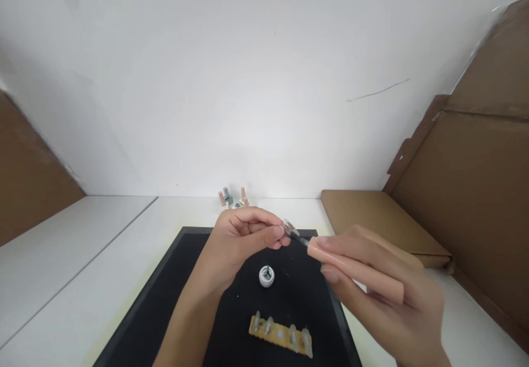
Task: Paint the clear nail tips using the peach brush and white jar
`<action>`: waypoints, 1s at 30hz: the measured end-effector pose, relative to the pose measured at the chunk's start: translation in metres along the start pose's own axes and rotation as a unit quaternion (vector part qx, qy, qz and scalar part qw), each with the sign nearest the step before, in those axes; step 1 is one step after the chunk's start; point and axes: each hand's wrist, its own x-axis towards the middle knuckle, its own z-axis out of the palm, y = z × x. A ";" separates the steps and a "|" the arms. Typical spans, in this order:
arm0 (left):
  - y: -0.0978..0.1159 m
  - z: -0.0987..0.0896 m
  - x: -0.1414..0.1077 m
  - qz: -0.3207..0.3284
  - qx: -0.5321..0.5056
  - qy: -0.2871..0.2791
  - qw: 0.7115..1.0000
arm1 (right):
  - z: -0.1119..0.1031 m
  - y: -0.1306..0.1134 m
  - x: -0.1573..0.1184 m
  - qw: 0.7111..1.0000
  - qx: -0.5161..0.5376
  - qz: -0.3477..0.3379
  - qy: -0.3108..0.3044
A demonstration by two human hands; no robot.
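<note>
My left hand (248, 235) pinches a small clear nail tip (291, 227) between thumb and forefinger. My right hand (384, 290) grips a pink-handled brush (355, 269), its dark bristle end at the nail tip's underside. Below my hands, a small round white pot (266, 276) stands on the black mat (235, 312), with something dark in its middle. Nearer to me on the mat lies a yellow strip (280, 335) bearing several clear nail tips.
Several pink and grey capped bottles (231, 197) stand at the back by the white wall (248, 80). A flat cardboard box (380, 218) lies at the right. Brown cardboard panels (479, 190) rise at both sides.
</note>
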 end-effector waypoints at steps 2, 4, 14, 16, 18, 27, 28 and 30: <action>0.001 0.000 0.000 -0.002 -0.003 -0.002 1.000 | 0.000 0.000 0.001 1.000 -0.007 0.003 0.000; 0.001 0.000 -0.001 -0.002 -0.008 -0.007 1.000 | 0.000 0.000 0.002 1.000 -0.012 -0.009 0.001; 0.000 0.000 0.000 0.006 0.014 0.004 1.000 | -0.001 0.000 -0.001 1.000 -0.015 -0.004 0.004; -0.001 0.000 0.000 0.007 0.005 0.003 1.000 | -0.001 0.001 -0.001 1.000 -0.017 -0.018 0.003; -0.002 0.000 0.000 0.005 -0.006 -0.002 1.000 | 0.000 0.002 -0.001 1.000 -0.021 -0.022 0.004; -0.001 -0.001 -0.001 -0.002 -0.004 -0.013 1.000 | -0.003 0.004 -0.006 1.000 -0.011 0.020 -0.015; 0.000 0.000 -0.001 -0.002 -0.004 -0.016 1.000 | -0.003 0.003 -0.005 1.000 -0.011 0.018 -0.021; 0.001 0.000 -0.001 0.003 -0.006 -0.023 1.000 | -0.003 0.002 -0.001 1.000 -0.016 0.009 -0.021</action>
